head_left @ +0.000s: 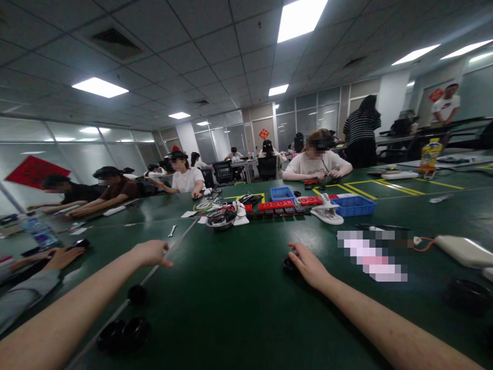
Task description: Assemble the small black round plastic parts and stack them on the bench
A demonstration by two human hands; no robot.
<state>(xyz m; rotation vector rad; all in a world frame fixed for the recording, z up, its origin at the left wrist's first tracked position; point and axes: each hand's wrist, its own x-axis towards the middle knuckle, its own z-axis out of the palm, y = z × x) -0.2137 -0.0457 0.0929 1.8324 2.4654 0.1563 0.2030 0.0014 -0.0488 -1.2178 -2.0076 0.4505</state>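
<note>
Glossy black round pieces [134, 333] sit closest, left hand [151, 253] half-curled, contents unclear, and my right hand [309, 264]'s loosely open touch could skid another black piece [288, 265].

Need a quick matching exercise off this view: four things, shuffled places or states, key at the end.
1. Right hand
2. Wrench
3. Drink bottle
4. Larger bin

A. Upright, yellow cap
B. Blue, beside a white clip
C. At a small black item
D. Lying just beyond the left hand

Pairs: 1-C, 2-D, 3-A, 4-B
</note>
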